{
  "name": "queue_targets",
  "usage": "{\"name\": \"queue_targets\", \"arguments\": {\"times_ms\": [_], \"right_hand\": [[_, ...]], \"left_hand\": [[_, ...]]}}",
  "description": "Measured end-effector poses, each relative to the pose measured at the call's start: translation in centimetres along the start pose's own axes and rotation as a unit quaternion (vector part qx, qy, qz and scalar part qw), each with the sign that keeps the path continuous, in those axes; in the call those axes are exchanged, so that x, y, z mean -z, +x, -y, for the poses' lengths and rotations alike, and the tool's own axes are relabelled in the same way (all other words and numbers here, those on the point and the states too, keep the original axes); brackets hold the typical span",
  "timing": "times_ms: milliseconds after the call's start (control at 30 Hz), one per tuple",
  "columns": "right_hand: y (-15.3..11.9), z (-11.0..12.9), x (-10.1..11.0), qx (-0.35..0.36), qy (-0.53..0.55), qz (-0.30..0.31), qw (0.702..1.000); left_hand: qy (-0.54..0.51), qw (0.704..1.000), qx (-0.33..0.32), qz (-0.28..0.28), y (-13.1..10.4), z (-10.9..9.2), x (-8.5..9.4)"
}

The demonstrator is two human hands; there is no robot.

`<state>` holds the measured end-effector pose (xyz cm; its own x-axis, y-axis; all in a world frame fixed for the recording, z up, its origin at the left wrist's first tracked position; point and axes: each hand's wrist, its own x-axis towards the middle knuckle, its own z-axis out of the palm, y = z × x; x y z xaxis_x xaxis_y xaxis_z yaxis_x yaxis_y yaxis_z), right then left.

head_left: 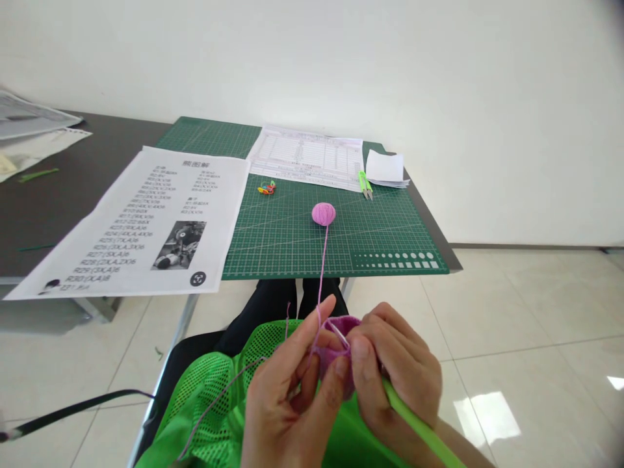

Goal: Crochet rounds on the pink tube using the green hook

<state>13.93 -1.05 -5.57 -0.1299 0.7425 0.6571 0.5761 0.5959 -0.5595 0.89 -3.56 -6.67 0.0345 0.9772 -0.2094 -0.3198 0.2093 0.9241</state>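
Between my two hands is a small cupped piece of purple-pink crochet [349,385]. My left hand [297,390] pinches its near edge, and a strand of yarn [322,273] runs over the raised index finger. That strand leads up to a pink yarn ball [324,214] on the cutting mat. My right hand [394,364] is closed around a crochet hook with a green handle [419,429]. The hook's thin metal tip is at the edge of the crochet piece. A loose yarn tail [219,396] hangs down to the left over the green mesh vest.
On the dark table lies a green cutting mat [283,240]. A printed pattern sheet [127,221] overhangs the table's front edge. Farther back are a printed form [307,156], colourful stitch markers [267,188], green thread snips [365,184] and white paper slips [386,168]. A black strap [82,406] crosses at lower left.
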Motion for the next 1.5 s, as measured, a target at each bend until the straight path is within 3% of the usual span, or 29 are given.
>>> {"name": "queue_targets", "arguments": {"times_ms": [100, 233, 433, 533, 667, 800, 900, 967, 1100, 1200, 1500], "right_hand": [[-0.9, -0.1, -0.7, -0.017, 0.017, -0.034, 0.999], [-1.1, -0.1, -1.0, -0.030, 0.072, -0.048, 0.996], [-0.1, 0.6, 0.6, -0.096, 0.091, 0.018, 0.991], [0.1, 0.9, 1.1, -0.091, 0.063, 0.030, 0.993], [-0.5, 0.8, 0.2, -0.079, 0.055, -0.007, 0.995], [-1.4, 0.4, -1.6, -0.055, 0.095, -0.083, 0.991], [-1.3, 0.1, -1.9, -0.039, 0.139, -0.104, 0.984], [-0.6, 0.0, -1.1, -0.039, 0.164, -0.072, 0.983], [1.3, 0.1, 1.8, -0.045, 0.184, 0.057, 0.980], [2.3, 0.3, 3.3, -0.031, 0.179, 0.124, 0.976], [2.4, 1.0, 2.9, -0.019, 0.101, 0.104, 0.989]], "left_hand": [[0.017, 1.000, -0.013, -0.020, -0.4, 0.4, -0.1], [0.012, 1.000, -0.005, 0.000, -0.2, -0.3, -0.1], [-0.088, 0.990, 0.098, 0.044, 0.4, -2.6, -0.2], [-0.141, 0.984, 0.102, 0.043, 0.5, -2.6, -0.5], [-0.133, 0.988, 0.077, -0.005, -0.1, -2.0, -1.0], [-0.102, 0.987, 0.097, -0.075, -0.9, -1.7, -1.2], [-0.123, 0.984, 0.118, -0.054, -0.8, -2.0, -1.0], [-0.148, 0.980, 0.130, -0.021, -0.4, -2.4, -0.7], [-0.178, 0.969, 0.158, 0.063, 0.4, -3.2, 0.1], [-0.184, 0.961, 0.186, 0.095, 0.6, -3.8, 0.3], [-0.219, 0.949, 0.184, 0.130, 0.7, -3.1, 1.0]]}}
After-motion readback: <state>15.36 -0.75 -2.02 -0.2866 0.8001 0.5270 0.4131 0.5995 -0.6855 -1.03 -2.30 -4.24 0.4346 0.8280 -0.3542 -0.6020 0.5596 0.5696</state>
